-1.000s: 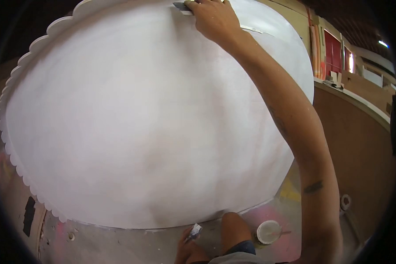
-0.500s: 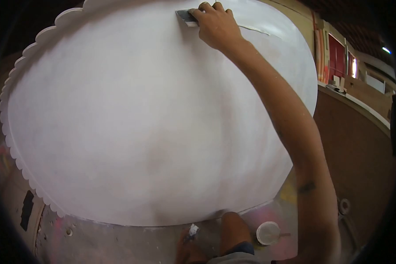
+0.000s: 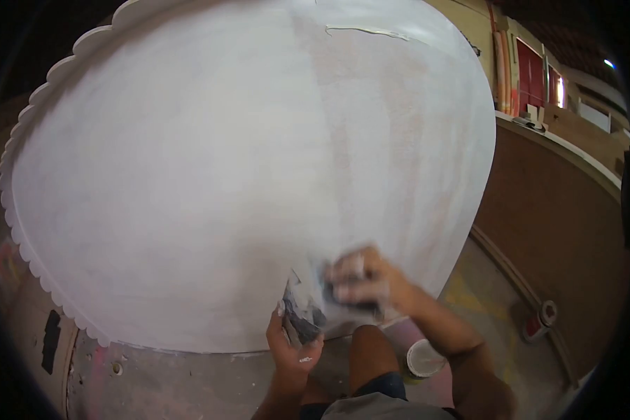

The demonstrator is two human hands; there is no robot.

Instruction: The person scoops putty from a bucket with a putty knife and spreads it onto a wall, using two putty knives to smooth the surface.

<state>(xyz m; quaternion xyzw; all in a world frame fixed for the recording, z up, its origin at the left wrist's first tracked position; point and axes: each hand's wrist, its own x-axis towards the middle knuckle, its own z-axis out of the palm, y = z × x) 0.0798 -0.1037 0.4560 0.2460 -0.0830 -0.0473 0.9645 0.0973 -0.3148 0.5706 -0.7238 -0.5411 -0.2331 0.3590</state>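
Note:
A large white rounded panel (image 3: 189, 175) with a scalloped left edge fills most of the view. In front of its lower part, my left hand (image 3: 291, 357) is closed around a dark putty spreader (image 3: 304, 311) smeared with white putty. My right hand (image 3: 385, 280), blurred by motion, grips a dark putty knife (image 3: 353, 302) close beside that spreader. White putty marks the right fingers, and a dab sits on the left palm. Near the panel's top, a thin raised line of putty (image 3: 371, 31) shows above streaky, pinkish patches on the right side.
A round white-topped tub (image 3: 425, 358) stands on the stained floor (image 3: 182, 385) by my knee (image 3: 372, 350). To the right are a brown board wall (image 3: 549, 210) and a roll-shaped object (image 3: 540, 320) on the floor. Small items lie on the wall's ledge (image 3: 539, 126).
My right hand has come down from the panel's top with the putty knife. My left hand has risen from the bottom edge, bringing the putty-smeared spreader fully into view.

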